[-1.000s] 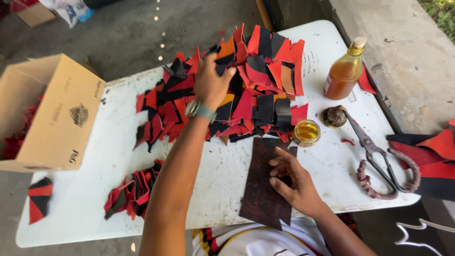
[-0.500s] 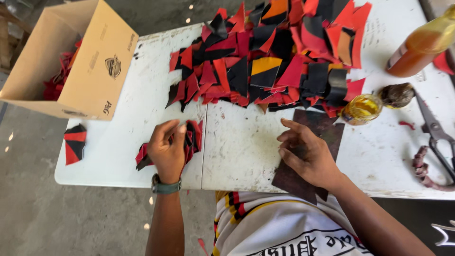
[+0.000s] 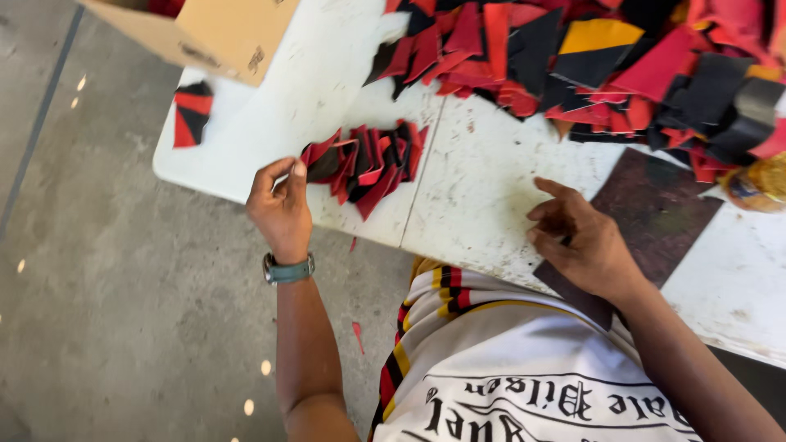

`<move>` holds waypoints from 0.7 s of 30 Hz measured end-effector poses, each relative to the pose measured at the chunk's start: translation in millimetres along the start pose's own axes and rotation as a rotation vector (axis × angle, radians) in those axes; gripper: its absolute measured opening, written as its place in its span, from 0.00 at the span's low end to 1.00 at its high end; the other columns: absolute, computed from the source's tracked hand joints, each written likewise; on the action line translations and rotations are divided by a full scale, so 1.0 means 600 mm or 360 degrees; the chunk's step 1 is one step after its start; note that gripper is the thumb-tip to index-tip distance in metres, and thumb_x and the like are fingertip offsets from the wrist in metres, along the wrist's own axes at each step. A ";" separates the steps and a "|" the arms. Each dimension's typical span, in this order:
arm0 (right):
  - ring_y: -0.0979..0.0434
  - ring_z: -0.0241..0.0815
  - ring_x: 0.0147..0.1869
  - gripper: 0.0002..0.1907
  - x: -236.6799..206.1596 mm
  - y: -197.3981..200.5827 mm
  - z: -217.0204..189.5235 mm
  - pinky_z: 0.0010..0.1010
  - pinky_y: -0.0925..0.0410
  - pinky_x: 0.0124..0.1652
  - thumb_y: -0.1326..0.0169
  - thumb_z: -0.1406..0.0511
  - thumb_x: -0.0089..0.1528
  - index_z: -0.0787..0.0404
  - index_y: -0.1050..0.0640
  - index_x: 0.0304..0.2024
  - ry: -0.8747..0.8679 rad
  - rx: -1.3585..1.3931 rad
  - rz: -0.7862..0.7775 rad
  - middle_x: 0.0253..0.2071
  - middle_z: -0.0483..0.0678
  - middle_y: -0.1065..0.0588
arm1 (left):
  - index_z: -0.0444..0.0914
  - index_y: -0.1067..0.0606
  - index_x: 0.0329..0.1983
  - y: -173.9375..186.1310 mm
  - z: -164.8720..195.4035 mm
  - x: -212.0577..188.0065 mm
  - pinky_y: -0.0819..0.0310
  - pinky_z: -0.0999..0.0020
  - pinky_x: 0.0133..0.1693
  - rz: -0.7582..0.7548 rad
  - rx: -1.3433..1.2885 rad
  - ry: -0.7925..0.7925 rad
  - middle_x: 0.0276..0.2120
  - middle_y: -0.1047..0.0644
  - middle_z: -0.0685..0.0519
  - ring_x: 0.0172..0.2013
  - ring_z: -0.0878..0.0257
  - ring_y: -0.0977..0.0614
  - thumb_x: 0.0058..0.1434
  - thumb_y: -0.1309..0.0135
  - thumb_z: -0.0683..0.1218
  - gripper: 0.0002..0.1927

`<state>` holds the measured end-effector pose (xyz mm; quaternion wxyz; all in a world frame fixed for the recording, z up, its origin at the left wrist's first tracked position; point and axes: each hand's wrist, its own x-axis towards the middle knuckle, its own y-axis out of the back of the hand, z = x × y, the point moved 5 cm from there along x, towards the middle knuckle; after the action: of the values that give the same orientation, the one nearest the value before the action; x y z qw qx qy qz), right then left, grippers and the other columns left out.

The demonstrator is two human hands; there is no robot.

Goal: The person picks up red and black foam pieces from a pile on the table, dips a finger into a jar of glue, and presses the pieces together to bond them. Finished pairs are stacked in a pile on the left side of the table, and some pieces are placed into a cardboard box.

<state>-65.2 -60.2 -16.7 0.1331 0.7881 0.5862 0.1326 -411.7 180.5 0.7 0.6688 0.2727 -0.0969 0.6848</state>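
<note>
two hands work at the desk [image 3: 344, 90] edge: left hand [image 3: 281, 209] fingers [image 3: 296, 170] loosely curled, empty, just beside small scraps [image 3: 366, 160]; right hand [image 3: 585, 241] spread, pressing dark sheet [image 3: 655, 213]. scraps look light, floppy; pinch an edge.

white table [image 3: 491, 205] – fabric scraps [image 3: 364, 164], dark mat [image 3: 655, 213]

View: single head camera, worn by the person, looking steeply down
Facing: over the near edge of the white table [image 3: 491, 196], tilted
Nearness: close; left hand [image 3: 282, 209] and right hand [image 3: 585, 241] fill the middle
Cut off: far side, perhaps most of the table
Shared: none, one view only
</note>
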 end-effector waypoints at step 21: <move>0.22 0.36 0.44 0.32 -0.004 -0.021 0.024 0.27 0.27 0.44 0.39 0.71 0.60 0.68 0.31 0.67 -0.0020 -0.0224 0.0085 0.46 0.52 0.21 | 0.33 0.21 0.44 -0.033 -0.056 0.030 0.20 0.60 0.41 -0.0276 0.0742 -0.0006 0.39 0.18 0.45 0.38 0.53 0.16 0.59 0.33 0.47 0.15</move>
<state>-72.0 -59.5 -34.8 0.1881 0.7929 0.5535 0.1721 -400.1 214.7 -23.0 0.6439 0.4282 0.0864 0.6281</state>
